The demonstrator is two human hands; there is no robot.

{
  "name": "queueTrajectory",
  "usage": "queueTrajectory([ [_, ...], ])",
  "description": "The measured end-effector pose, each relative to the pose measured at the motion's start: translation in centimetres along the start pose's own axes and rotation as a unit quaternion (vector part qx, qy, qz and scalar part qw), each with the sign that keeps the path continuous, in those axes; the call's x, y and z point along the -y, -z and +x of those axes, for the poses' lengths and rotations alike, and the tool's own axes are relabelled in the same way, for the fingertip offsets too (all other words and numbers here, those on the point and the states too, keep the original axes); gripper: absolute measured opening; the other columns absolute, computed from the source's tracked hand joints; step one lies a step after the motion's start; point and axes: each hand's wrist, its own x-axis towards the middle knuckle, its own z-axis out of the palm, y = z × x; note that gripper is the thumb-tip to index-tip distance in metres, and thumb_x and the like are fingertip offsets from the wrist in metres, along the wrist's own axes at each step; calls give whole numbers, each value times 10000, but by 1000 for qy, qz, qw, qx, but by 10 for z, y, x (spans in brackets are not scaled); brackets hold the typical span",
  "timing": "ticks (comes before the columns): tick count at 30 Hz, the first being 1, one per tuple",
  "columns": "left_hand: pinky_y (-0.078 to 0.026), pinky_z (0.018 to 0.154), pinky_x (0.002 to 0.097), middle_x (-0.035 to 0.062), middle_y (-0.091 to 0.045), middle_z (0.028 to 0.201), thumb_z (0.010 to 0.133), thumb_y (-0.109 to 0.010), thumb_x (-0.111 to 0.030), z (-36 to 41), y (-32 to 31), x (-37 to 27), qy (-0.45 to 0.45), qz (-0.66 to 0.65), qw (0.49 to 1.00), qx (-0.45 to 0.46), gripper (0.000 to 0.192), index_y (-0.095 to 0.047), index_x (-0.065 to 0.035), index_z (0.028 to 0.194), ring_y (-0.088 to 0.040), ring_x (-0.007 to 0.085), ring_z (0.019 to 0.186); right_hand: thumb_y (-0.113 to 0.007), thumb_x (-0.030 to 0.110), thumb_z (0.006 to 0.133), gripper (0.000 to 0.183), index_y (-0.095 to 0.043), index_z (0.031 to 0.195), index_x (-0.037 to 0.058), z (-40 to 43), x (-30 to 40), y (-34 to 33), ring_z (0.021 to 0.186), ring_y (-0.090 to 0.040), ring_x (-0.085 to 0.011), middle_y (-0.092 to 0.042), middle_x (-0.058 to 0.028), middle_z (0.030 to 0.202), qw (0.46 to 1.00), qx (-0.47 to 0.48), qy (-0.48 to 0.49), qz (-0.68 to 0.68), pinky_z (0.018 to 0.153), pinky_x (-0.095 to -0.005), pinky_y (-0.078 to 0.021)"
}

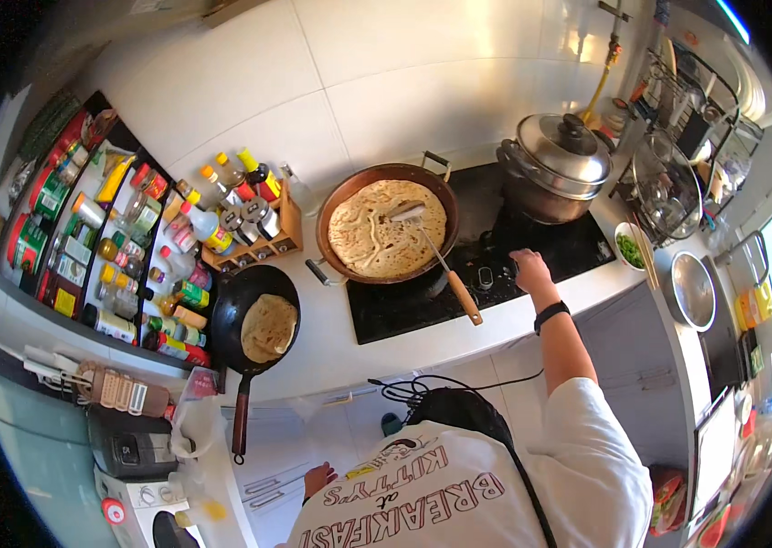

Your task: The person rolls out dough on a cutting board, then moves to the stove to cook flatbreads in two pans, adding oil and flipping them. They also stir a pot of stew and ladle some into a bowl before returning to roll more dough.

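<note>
My right hand (pixel 533 270) is over the front of the black gas cooktop (pixel 393 318), its fingers bent downward beside a control knob (pixel 485 277). Whether the fingertips grip anything there is hidden. Low by the cabinet fronts hangs my left hand (pixel 321 476), with nothing seen in it. A wide brown pan (pixel 329 257) on the left burner holds a large browned flatbread (pixel 358 219). Resting on the bread is the metal head of a spatula (pixel 408 211); its wooden handle (pixel 465 298) juts over the pan rim towards me.
A lidded steel pot (pixel 550 181) stands on the right burner. Left of the cooktop, a black wok (pixel 232 329) holds another flatbread (pixel 268 329). Sauce bottles (pixel 259 175) and jars crowd the left corner. A bowl of chopped greens (pixel 629 248) with chopsticks (pixel 645 253) sits near a steel bowl (pixel 693 291).
</note>
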Motion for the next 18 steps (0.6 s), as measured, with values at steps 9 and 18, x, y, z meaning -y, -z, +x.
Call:
queueTrajectory([
  [9, -578, 669, 345, 113, -712, 932, 969, -597, -266, -14, -28, 21, 35, -190, 981, -26, 276, -619, 8, 980, -709, 212, 800, -584, -56, 713, 394, -684, 1086, 24, 6, -7, -25, 1116, -597, -357, -664, -171, 1138, 998, -31, 49, 1, 947, -442, -474],
  [18, -541, 614, 329, 86, -684, 954, 948, -620, -295, 4, -30, 23, -261, -147, 948, -103, 283, -618, -23, 1028, -685, 207, 765, -597, -20, 778, 445, -624, 1217, 42, -5, -2, -17, 1195, -569, -328, -604, -152, 1279, 999, 20, -23, -34, 1013, -443, -439],
])
